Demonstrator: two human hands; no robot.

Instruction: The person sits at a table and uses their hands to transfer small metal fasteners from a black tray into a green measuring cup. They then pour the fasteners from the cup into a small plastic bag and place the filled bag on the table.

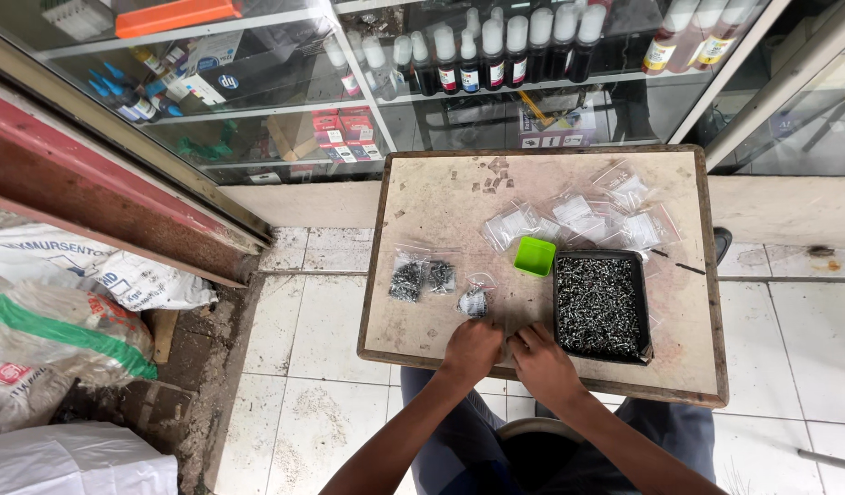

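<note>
left hand (473, 348) and right hand (542, 362) meet just left of the black tray (558, 307) of screws, fingers bent; what they pinch, cannot tell | filled little bag (474, 301) lies left of tray | green cup (534, 257) just above tray

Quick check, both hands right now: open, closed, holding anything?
Left hand: fingers curled, at the near edge of the table; what it holds cannot be told.
Right hand: curled beside the black tray of screws; contents cannot be told.
</note>
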